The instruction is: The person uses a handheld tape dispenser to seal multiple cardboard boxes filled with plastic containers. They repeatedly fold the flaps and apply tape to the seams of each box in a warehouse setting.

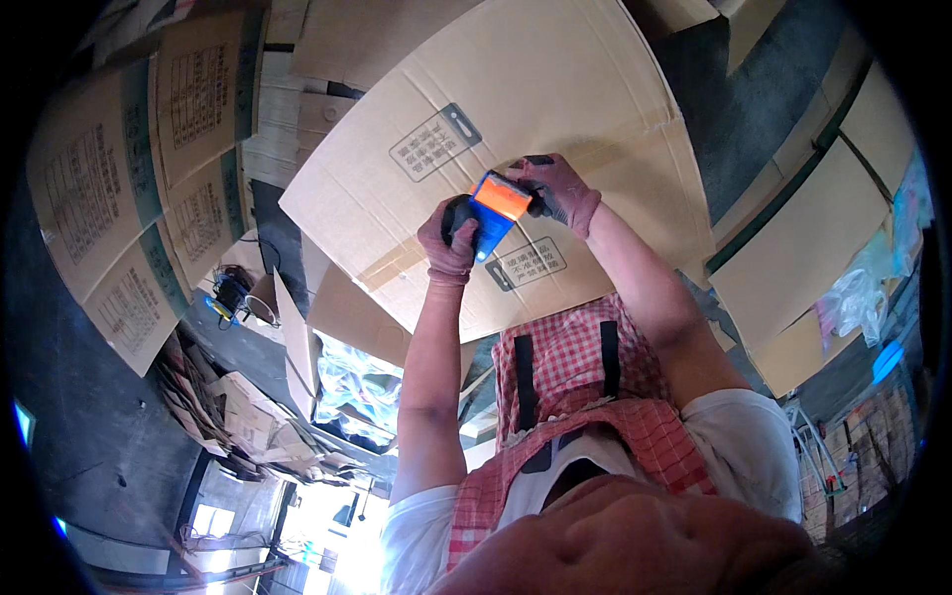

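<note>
Above a large brown cardboard carton [555, 89], both gloved hands are around a blue and orange handheld tool that looks like a packing tape dispenser [501, 203]. My left hand [450, 238] grips its blue side, thumb pressed against it. At the orange end, my right hand [557, 188] has its fingers closed on the far edge. The gloves are dull red with dark palms and fingers. A strip of brown tape runs across the carton's top, partly hidden behind the hands and tool. The carton face carries two printed boxes.
Stacked printed cartons [129, 188] stand at the left. Flattened cardboard [248, 407] is piled at lower left, near an open carton holding clear plastic [357, 382]. More boxes [823, 248] and plastic bags [863, 288] are on the right. A stepladder [818, 451] stands at lower right.
</note>
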{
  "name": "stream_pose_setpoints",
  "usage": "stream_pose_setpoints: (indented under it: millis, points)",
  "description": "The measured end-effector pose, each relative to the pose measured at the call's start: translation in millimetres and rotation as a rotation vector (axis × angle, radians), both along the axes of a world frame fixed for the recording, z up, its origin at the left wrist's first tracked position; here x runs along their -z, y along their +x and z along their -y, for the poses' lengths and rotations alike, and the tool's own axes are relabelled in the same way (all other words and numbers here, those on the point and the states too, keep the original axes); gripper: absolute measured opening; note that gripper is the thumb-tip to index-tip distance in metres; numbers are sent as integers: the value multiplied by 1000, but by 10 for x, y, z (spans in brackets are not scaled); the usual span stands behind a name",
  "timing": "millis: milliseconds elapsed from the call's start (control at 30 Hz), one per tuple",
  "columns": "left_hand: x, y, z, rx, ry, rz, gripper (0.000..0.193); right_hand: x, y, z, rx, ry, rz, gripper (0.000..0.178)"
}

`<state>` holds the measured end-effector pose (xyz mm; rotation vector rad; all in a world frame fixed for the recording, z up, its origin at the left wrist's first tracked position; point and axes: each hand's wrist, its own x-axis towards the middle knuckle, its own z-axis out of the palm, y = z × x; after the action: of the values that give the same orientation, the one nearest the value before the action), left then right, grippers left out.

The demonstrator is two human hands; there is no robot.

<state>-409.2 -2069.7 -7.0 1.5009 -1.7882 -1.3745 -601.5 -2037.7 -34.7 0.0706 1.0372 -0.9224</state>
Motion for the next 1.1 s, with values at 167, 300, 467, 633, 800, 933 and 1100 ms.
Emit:
stream_pose_setpoints:
  millis: [167,300,467,633,800,933,1100]
  points:
    - [-75,-334,164,364,-2,188,51,113,-372,-313,94,146,-593,17]
    - [-292,-1130,301,613,-96,408,53,-120,-1419,-616,473,253,-772,23]
    - [-472,-2140,269,777,87,723,55,468,-2308,-805,375,409,-990,40]
    - [-420,-2254,248,740,49,762,53,1032,-2111,-680,-28,543,-877,66]
    - [-365,-2187,213,669,24,703,56,1435,-2177,-893,-402,500,-1158,65]
    - [-478,-2133,339,717,142,596,69,1024,-2206,-711,152,50,-450,65]
    - [-853,-1551,341,831,242,482,73,904,-2473,-598,-51,36,-643,77]
